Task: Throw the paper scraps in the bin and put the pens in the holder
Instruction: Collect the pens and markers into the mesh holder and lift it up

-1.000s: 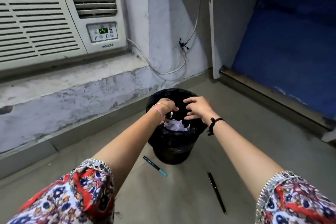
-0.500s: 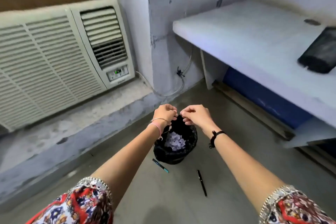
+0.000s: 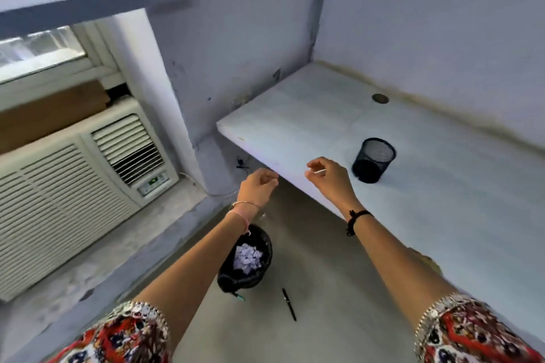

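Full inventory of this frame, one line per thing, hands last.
black round bin: 1, black, on the floor by the left forearm
crumpled paper scraps: pile, white, inside the bin
black pen: 1, black, on the floor right of the bin
teal-tipped pen: 1, mostly hidden by the bin
black mesh pen holder: 1, black, upright on the white desk
window air conditioner: 1, cream, left wall
left hand: curled, grip unclear
right hand: curled, grip unclear

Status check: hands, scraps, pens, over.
Left hand and right hand raised, loosely curled, no pen held. Paper scraps in bin. Black pen and teal pen on floor; mesh holder empty.
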Demonstrator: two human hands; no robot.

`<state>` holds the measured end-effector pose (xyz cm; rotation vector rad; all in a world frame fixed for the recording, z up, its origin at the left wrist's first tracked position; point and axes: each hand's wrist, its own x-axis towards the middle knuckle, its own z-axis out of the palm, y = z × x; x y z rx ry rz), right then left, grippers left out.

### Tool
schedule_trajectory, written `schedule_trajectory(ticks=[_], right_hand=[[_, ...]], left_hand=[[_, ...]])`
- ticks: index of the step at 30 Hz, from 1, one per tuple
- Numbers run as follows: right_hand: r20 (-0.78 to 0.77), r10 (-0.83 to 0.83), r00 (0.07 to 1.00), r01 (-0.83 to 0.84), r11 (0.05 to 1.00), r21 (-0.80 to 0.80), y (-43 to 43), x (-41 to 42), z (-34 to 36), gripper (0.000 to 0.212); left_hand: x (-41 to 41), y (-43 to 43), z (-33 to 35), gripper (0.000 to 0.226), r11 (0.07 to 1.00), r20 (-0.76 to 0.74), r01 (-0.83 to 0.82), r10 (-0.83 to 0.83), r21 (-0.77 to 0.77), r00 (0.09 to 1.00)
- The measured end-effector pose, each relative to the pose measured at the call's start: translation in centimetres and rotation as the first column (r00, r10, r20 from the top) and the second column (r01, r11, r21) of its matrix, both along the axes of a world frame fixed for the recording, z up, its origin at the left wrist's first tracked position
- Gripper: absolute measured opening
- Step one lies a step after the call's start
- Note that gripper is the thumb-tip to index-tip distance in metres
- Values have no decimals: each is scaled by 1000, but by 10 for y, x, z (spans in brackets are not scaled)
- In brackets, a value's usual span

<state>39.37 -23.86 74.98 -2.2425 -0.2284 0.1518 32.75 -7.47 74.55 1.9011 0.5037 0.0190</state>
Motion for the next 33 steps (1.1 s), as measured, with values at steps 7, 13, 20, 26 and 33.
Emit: schedule_trajectory(ticks=[7, 13, 20, 26, 33], right_hand=[[228, -205, 952, 258, 937, -235, -104, 65, -14, 44], [29, -239, 971, 239, 944, -229, -140, 88, -44, 45], [64, -211, 975, 216, 974, -72, -135, 82, -35, 19], [79, -44, 996, 45, 999, -11, -91, 15, -25, 18], [11, 90, 996, -90, 996, -20, -23, -106, -75, 25]], left_hand=[[65, -84, -4, 19, 998, -8, -16, 16, -64, 1000], [89, -121, -24, 24, 999, -62, -15, 13, -41, 998], [68, -116, -36, 23, 999, -119, -5, 0, -43, 993], [7, -74, -37, 20, 1000, -119, -2, 3, 14, 993], [-103, -14, -97, 23, 998, -192, 2, 10, 65, 981]])
